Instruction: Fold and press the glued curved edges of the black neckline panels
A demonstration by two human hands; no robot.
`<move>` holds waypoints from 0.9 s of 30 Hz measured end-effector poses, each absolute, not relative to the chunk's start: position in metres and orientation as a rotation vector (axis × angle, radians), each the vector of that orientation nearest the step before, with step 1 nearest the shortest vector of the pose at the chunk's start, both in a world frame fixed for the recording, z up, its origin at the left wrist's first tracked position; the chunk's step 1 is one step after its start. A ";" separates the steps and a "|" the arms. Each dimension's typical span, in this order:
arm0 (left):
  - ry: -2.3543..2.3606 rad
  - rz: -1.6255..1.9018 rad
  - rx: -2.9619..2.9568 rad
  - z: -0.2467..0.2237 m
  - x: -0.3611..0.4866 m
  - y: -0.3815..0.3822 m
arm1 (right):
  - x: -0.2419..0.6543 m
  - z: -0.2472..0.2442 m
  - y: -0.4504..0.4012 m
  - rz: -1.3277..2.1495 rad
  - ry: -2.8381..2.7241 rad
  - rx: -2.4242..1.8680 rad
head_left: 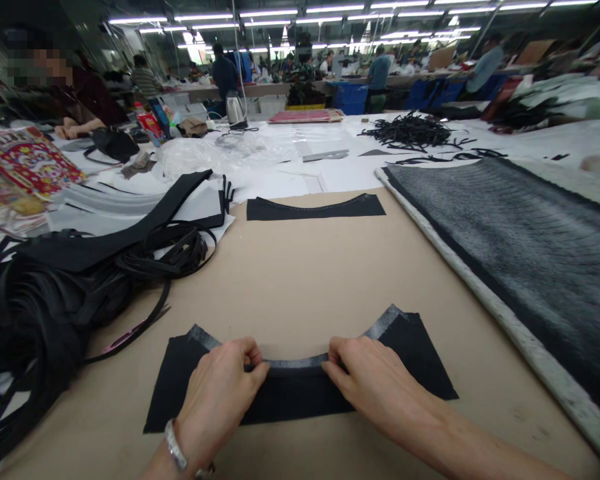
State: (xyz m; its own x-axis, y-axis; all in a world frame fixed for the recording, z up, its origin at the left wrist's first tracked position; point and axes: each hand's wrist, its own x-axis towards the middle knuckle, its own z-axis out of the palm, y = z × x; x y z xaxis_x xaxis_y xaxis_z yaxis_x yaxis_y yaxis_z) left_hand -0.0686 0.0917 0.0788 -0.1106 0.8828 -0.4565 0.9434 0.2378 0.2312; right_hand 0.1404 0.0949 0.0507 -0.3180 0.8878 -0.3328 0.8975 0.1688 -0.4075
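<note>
A black fabric piece (300, 403) with a curved upper edge lies flat on the tan work surface before me. Along that curve runs a greyish strip (295, 364), its ends angling up at both sides. My left hand (225, 377) pinches the strip left of the middle, thumb against fingers. Right of the middle, my right hand (363, 370) pinches the same strip. A short stretch of it shows between the two hands. Farther up the surface lies a similar black curved piece (315, 209), with nobody touching it.
Black strips and bands (55, 300) are heaped at the left, beside a coiled black strip (180, 250). A dark, grey-dusted sheet (520, 253) on a pale-edged board lies at the right. Black scraps (415, 130) are piled farther back. A co-worker (87, 93) leans at the far left.
</note>
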 end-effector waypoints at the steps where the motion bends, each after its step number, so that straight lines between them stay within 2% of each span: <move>1: 2.013 -0.155 1.667 0.078 -0.069 0.092 | 0.140 0.051 0.095 -0.856 2.388 1.823; 27: 2.004 -0.153 1.645 0.076 -0.068 0.089 | 0.141 0.052 0.095 -0.883 2.340 1.846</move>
State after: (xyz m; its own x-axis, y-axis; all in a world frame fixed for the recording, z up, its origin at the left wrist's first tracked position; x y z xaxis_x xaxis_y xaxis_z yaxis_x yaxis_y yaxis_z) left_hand -0.0685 0.0892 0.0763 -0.1112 0.8764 -0.4685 0.9374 0.2491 0.2435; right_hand 0.1407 0.0954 0.0523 -0.2945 0.8844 -0.3620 0.9032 0.1338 -0.4078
